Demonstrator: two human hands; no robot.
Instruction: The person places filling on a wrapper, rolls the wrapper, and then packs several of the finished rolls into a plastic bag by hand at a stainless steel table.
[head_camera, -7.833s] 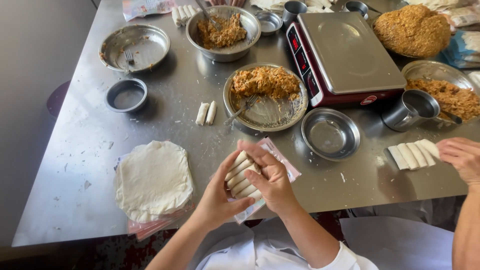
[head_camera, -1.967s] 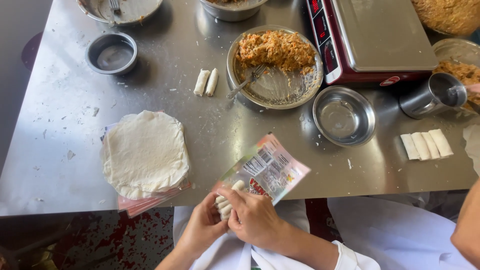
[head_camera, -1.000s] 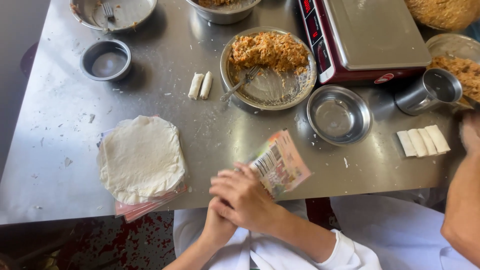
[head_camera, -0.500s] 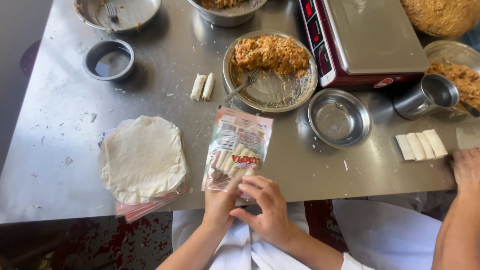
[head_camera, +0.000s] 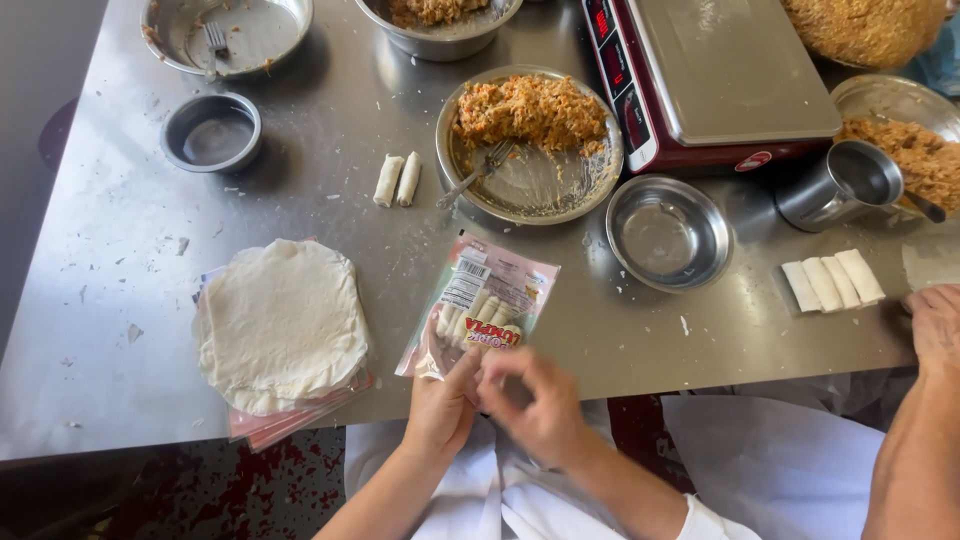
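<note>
On the steel table (head_camera: 100, 260), the stack of round wrappers (head_camera: 282, 325) is waiting unfilled at near left. You are laying the printed bag of rolls (head_camera: 480, 315) flat at the near edge; half a second ago it lay likewise, earlier crumpled. Your left hand (head_camera: 440, 400) is pinching its mouth, your right hand (head_camera: 535, 405) curling closed beside it.

bare worktop (head_camera: 110, 300) lies open along the left edge, beyond the stack of round wrappers (head_camera: 282, 322). the filled packet (head_camera: 480, 315) lies just right of that stack, with a narrow gap between them. ahead of the packet stands the plate of filling (head_camera: 530, 140), with two rolls (head_camera: 397, 179) to its left and an empty steel bowl (head_camera: 668, 230) to its right. a clear strip runs from that bowl to three rolls (head_camera: 832, 283), where another person's hand (head_camera: 935, 325) rests.
</note>
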